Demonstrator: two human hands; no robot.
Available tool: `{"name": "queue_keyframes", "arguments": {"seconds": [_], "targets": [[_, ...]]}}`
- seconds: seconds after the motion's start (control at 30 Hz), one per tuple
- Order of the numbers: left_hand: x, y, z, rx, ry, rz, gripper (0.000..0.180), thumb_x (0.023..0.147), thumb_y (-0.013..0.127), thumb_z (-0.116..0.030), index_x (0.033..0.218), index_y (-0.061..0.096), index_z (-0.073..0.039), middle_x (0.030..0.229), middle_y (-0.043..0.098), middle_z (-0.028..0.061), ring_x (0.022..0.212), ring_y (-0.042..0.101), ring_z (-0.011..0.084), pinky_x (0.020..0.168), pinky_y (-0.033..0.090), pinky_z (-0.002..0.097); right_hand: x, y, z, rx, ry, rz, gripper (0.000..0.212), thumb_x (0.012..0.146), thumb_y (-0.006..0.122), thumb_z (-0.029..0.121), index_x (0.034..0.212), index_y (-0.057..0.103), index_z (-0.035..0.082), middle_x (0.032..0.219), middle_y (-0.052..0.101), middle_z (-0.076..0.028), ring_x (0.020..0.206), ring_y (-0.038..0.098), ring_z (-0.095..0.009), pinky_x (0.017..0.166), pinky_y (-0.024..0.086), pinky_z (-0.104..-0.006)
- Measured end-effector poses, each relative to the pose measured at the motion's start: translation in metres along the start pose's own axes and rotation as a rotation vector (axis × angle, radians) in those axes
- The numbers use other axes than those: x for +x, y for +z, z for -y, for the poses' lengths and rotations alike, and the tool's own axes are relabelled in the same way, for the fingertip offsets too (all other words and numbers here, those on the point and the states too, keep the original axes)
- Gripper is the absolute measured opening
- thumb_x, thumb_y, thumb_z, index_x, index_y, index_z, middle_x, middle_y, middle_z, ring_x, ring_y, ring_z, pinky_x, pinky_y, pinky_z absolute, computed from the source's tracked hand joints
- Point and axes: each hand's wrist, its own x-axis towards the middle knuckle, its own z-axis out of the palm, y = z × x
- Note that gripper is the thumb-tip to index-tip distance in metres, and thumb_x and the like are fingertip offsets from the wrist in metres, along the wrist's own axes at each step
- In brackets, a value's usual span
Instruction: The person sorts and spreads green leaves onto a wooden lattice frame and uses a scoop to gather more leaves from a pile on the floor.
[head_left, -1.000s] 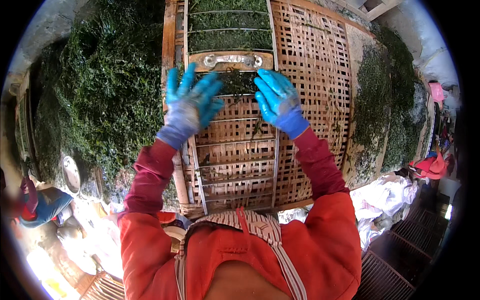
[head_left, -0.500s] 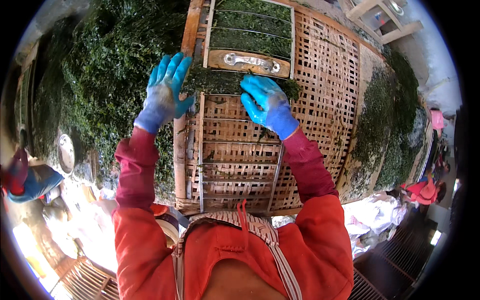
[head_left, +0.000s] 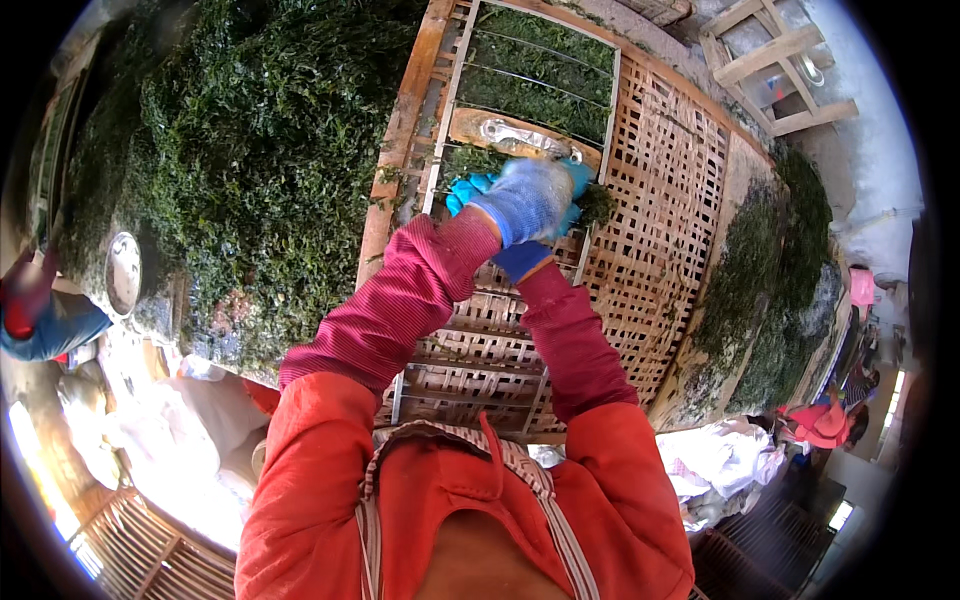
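Note:
My left hand (head_left: 540, 195), in a blue and teal glove, crosses over my right hand (head_left: 472, 190); its fingers are smeared by motion. Most of my right hand is hidden beneath it, but teal fingertips show apart at the left, beside dark green seaweed (head_left: 597, 205). Both hands are over a narrow metal frame with crossbars (head_left: 470, 330), just below a wooden block with a metal handle (head_left: 525, 138). Above the block, the frame's sections hold a flat layer of chopped seaweed (head_left: 540, 45). Under the frame is a woven bamboo screen (head_left: 655, 220).
A large heap of wet seaweed (head_left: 270, 150) covers the left side, with a round pale dish (head_left: 123, 275) at its edge. More seaweed (head_left: 760, 270) lies at the right. A wooden stool-like frame (head_left: 770, 60) is at the far right. Other people are at both edges.
My left hand has swung right from the frame's left edge and now lies across my right hand. The view has shifted, and less seaweed shows below the block.

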Motion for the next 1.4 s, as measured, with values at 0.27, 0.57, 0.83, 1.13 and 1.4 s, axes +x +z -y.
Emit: {"name": "queue_keyframes", "arguments": {"seconds": [0.27, 0.57, 0.83, 1.13, 1.4], "targets": [[-0.082, 0.03, 0.092, -0.348, 0.43, -0.881, 0.06, 0.073, 0.059, 0.003, 0.132, 0.063, -0.006, 0.135, 0.062, 0.0192, 0.123, 0.062, 0.0379, 0.108, 0.049, 0.0463, -0.015, -0.031, 0.09, -0.675, -0.524, -0.608, 0.037, 0.08, 0.073, 0.016, 0.114, 0.069, 0.005, 0.112, 0.071, -0.016, 0.102, 0.07, -0.034, 0.088, 0.058, -0.0435], [-0.08, 0.045, 0.087, -0.158, 0.33, -0.854, 0.051, 0.081, 0.062, 0.005, 0.131, 0.064, -0.006, 0.125, 0.067, 0.0177, 0.117, 0.064, 0.0376, 0.103, 0.05, 0.0435, -0.068, -0.072, 0.087, -0.969, -0.479, -0.578, 0.04, 0.09, 0.066, 0.029, 0.122, 0.069, 0.005, 0.142, 0.058, -0.016, 0.143, 0.042, -0.033, 0.119, 0.028, -0.0569], [-0.015, 0.062, 0.026, 0.156, 0.435, -0.384, 0.04, 0.095, 0.063, -0.029, 0.127, 0.065, -0.006, 0.139, 0.061, 0.0161, 0.129, 0.056, 0.0387, 0.111, 0.043, 0.0473, -0.093, -0.16, 0.091, -0.475, 0.137, -0.093, 0.057, 0.093, 0.065, 0.042, 0.137, 0.061, 0.006, 0.137, 0.061, -0.022, 0.148, 0.037, -0.033, 0.123, 0.028, -0.0466], [0.029, 0.074, -0.016, 0.253, 0.376, -0.254, 0.047, 0.095, 0.058, -0.044, 0.132, 0.064, -0.015, 0.145, 0.057, 0.0116, 0.139, 0.047, 0.0338, 0.118, 0.034, 0.0463, -0.057, -0.174, 0.065, -0.944, 0.597, -0.112, 0.046, 0.092, 0.064, 0.021, 0.137, 0.061, 0.013, 0.139, 0.06, -0.014, 0.126, 0.06, -0.029, 0.111, 0.046, -0.0401], [-0.016, 0.061, 0.041, -0.062, 0.612, -0.779, 0.033, 0.093, 0.067, -0.025, 0.123, 0.069, -0.011, 0.136, 0.065, 0.0105, 0.13, 0.058, 0.0313, 0.114, 0.042, 0.0466, -0.093, -0.172, 0.093, -0.359, -0.361, -0.511, 0.036, 0.098, 0.066, 0.025, 0.131, 0.063, 0.01, 0.127, 0.069, -0.015, 0.11, 0.07, -0.023, 0.092, 0.06, -0.0332]]}}
